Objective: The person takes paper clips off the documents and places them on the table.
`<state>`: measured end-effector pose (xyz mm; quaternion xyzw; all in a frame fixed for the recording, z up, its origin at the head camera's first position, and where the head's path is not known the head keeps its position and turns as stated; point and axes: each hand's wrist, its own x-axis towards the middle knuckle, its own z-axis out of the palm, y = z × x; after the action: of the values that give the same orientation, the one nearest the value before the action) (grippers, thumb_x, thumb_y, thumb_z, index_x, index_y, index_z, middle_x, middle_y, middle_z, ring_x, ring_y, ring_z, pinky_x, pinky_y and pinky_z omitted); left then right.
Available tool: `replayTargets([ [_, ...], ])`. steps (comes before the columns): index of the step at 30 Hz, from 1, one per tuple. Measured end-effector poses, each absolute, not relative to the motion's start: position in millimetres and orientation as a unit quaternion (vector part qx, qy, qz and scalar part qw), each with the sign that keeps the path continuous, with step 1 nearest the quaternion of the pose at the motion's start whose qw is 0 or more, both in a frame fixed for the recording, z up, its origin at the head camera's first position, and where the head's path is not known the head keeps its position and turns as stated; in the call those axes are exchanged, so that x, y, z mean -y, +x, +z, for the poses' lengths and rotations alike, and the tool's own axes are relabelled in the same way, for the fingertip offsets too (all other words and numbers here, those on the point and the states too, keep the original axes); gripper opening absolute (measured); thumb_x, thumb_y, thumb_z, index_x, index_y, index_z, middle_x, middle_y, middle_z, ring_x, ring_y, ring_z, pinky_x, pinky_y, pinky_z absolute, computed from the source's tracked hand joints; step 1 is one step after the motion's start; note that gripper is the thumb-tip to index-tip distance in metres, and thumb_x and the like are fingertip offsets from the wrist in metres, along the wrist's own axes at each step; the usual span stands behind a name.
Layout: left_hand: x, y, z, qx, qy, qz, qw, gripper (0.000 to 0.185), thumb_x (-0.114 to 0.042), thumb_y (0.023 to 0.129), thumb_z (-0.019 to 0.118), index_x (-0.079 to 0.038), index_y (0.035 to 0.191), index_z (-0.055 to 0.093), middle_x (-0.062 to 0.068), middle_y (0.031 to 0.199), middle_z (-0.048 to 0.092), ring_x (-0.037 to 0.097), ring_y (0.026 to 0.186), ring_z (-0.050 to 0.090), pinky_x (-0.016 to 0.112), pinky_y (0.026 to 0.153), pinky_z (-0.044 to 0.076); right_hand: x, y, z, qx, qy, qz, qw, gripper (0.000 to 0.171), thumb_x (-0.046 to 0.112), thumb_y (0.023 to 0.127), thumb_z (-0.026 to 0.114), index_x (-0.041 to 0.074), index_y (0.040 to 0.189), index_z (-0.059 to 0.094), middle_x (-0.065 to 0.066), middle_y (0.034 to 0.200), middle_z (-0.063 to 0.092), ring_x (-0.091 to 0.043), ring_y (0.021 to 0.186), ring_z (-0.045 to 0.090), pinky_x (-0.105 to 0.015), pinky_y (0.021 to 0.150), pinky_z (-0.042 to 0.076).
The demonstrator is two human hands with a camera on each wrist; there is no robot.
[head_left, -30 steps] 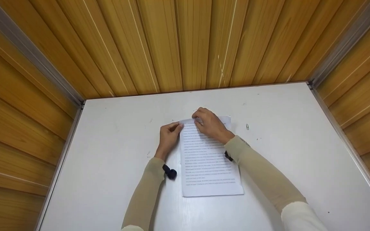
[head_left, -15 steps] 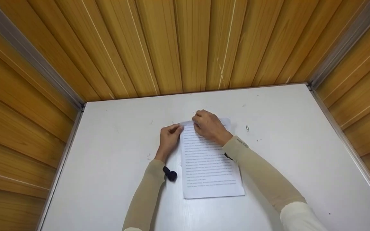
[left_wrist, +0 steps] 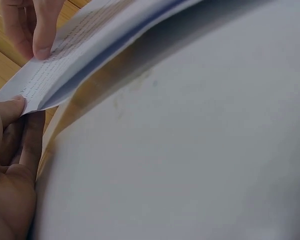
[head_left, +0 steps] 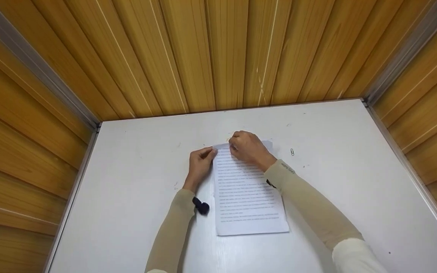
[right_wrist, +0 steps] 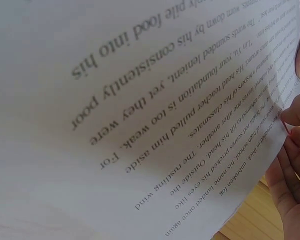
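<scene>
Paperclip (head_left: 292, 152) near printed sheets (head_left: 247, 204)

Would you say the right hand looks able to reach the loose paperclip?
Probably yes: nothing covers the paperclip, which lies beside the paper, though the right hand pinches something red at the paper's edge.

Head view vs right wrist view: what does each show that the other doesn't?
Only head: the loose green wire paperclip lying to the right of the white printed paper, plus both beige fabric sleeves.

Only right wrist: a thin red wire-like piece pinched in the right hand, and print large enough to read.

Both: the paper, the right hand at its top edge, at least part of the left hand, and yellow-brown wood-look panelling.
</scene>
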<state>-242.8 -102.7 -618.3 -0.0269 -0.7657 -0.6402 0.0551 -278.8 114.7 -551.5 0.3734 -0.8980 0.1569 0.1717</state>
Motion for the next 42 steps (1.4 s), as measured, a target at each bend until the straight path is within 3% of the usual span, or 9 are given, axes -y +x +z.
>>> replayTargets([
  [11, 101.2, -243.0, -617.9, 0.752, -0.025, -0.657, 0.053, 0.021, -0.011, 0.102, 0.074, 0.002, 0.117, 0.08, 0.018, 0.106, 0.08, 0.014, 0.085, 0.069, 0.02, 0.076, 0.053, -117.1, -279.4, -549.4, 0.894, 0.369, 0.193, 0.167, 0.01, 0.002, 0.092, 0.074, 0.0, 0.097, 0.082, -0.013, 0.094, 0.079, -0.029, 0.09, 0.077, -0.042, 0.082, 0.063],
  [18, 101.6, -242.1, -617.0, 0.758, -0.028, -0.649, 0.053, 0.021, -0.012, 0.102, 0.074, 0.001, 0.117, 0.08, 0.015, 0.107, 0.081, 0.014, 0.088, 0.07, 0.022, 0.078, 0.054, -117.0, -279.7, -548.3, 0.898, 0.349, 0.224, 0.144, 0.011, 0.002, 0.094, 0.074, -0.001, 0.099, 0.083, -0.015, 0.099, 0.081, -0.031, 0.095, 0.078, -0.043, 0.086, 0.063],
  [27, 101.3, -241.7, -616.4, 0.766, -0.019, -0.641, 0.053, 0.023, -0.015, 0.102, 0.074, 0.001, 0.119, 0.08, 0.015, 0.111, 0.081, 0.017, 0.096, 0.073, 0.023, 0.084, 0.055, -116.2, -279.7, -546.0, 0.904, 0.32, 0.248, 0.136, 0.012, 0.003, 0.093, 0.075, -0.001, 0.101, 0.083, -0.015, 0.097, 0.081, -0.029, 0.091, 0.079, -0.04, 0.082, 0.064],
  [42, 102.5, -243.3, -618.1, 0.761, -0.024, -0.646, 0.058, 0.022, -0.013, 0.102, 0.074, 0.002, 0.117, 0.08, 0.016, 0.108, 0.081, 0.015, 0.089, 0.071, 0.023, 0.081, 0.054, -117.4, -280.6, -545.2, 0.895, 0.313, 0.295, 0.115, 0.013, 0.0, 0.092, 0.075, -0.003, 0.102, 0.083, -0.017, 0.097, 0.08, -0.03, 0.09, 0.078, -0.042, 0.081, 0.063],
])
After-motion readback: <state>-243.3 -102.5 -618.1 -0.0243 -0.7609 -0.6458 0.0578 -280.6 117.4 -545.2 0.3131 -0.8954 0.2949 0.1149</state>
